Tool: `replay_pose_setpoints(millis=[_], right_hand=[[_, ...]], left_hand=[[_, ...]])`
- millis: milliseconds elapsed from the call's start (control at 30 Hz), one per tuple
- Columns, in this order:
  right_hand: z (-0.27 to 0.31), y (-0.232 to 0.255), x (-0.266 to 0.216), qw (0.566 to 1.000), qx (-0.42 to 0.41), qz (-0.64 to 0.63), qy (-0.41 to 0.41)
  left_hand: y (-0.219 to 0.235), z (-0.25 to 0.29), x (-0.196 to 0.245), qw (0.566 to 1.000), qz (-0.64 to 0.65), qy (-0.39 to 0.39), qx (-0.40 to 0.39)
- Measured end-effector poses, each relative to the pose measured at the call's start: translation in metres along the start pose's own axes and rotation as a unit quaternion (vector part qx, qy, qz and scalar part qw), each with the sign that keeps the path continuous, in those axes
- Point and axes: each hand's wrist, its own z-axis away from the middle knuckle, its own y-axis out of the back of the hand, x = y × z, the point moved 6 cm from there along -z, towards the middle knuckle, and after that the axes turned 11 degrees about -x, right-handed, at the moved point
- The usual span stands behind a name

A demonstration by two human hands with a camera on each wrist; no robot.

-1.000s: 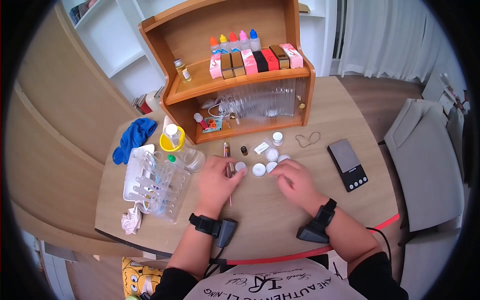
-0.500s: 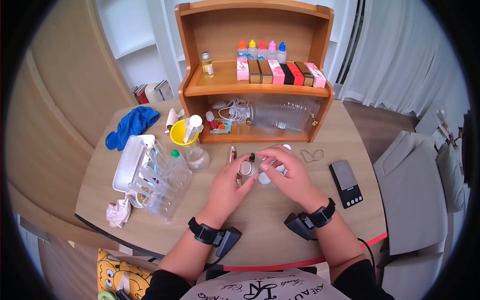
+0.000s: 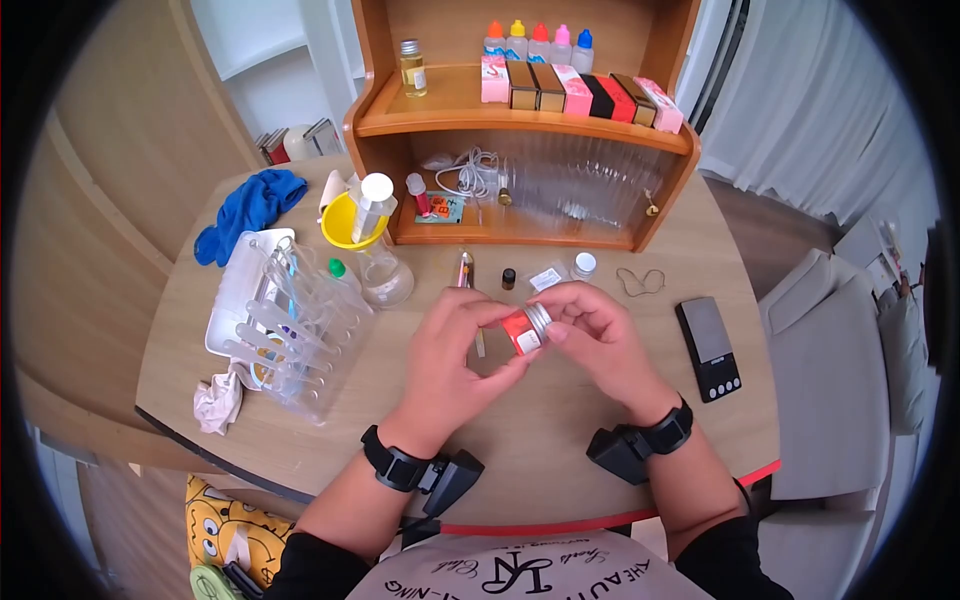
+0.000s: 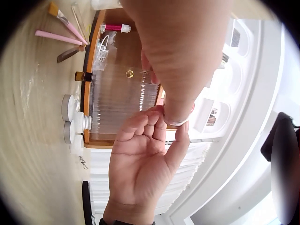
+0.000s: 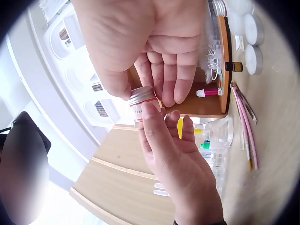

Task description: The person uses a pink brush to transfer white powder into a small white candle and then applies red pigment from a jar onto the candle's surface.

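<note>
A small clear jar (image 3: 522,334) with red contents, a white label and a silver screw lid (image 5: 141,95) is held between both hands above the table. My left hand (image 3: 450,350) grips its body, thumb along the label side in the right wrist view. At the lid, my right hand (image 3: 605,340) pinches with thumb and fingers. The jar leans sideways, lid toward the right hand. In the left wrist view my left hand (image 4: 180,51) hides most of the jar. Behind the hands stand a dark dropper-size bottle (image 3: 509,278) and a white-lidded jar (image 3: 583,266).
Brushes (image 4: 68,28) lie beyond the left hand. At left are a yellow funnel cup (image 3: 352,220), a flask (image 3: 388,280), a rack of clear spatulas (image 3: 295,335) and a blue cloth (image 3: 250,210). A black scale (image 3: 708,345) lies right; a wooden cabinet (image 3: 530,120) stands behind.
The left hand was low by the brushes, then held the jar with its lid upward. Now the jar is tilted, its red side showing, and the right hand has come onto its lid.
</note>
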Motion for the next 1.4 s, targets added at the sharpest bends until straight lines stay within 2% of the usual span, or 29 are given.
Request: replay_pose_setpoints(millis=[133,200,333,500,800,1133,1333,1400], right_hand=[[0.011,-0.005,-0.003,0.999,0.022,-0.028,-0.022],[0.016,-0.006,-0.006,0.998,0.036,0.001,-0.047],[0.017,-0.003,-0.005,0.998,0.031,0.027,-0.041],[0.020,-0.002,-0.007,0.995,0.076,0.052,-0.042],[0.023,-0.002,-0.007,0.992,0.089,0.061,-0.066],[0.022,-0.003,-0.006,0.993,0.087,0.059,-0.054],[0.020,-0.006,0.003,0.994,0.099,0.035,-0.035],[0.021,-0.004,0.012,0.990,0.136,0.032,-0.031]], left_hand=[[-0.011,0.005,0.000,0.998,0.049,0.014,-0.041],[-0.016,0.005,0.002,0.995,0.065,0.014,-0.079],[-0.023,0.006,0.004,0.991,0.087,0.025,-0.094],[-0.031,0.005,0.008,0.988,0.094,0.016,-0.124],[-0.032,0.006,0.010,0.987,0.088,0.015,-0.134],[-0.032,0.008,0.010,0.986,0.092,0.000,-0.142],[-0.042,0.018,0.008,0.984,0.071,0.054,-0.152],[-0.053,0.027,-0.003,0.950,0.190,0.161,-0.187]])
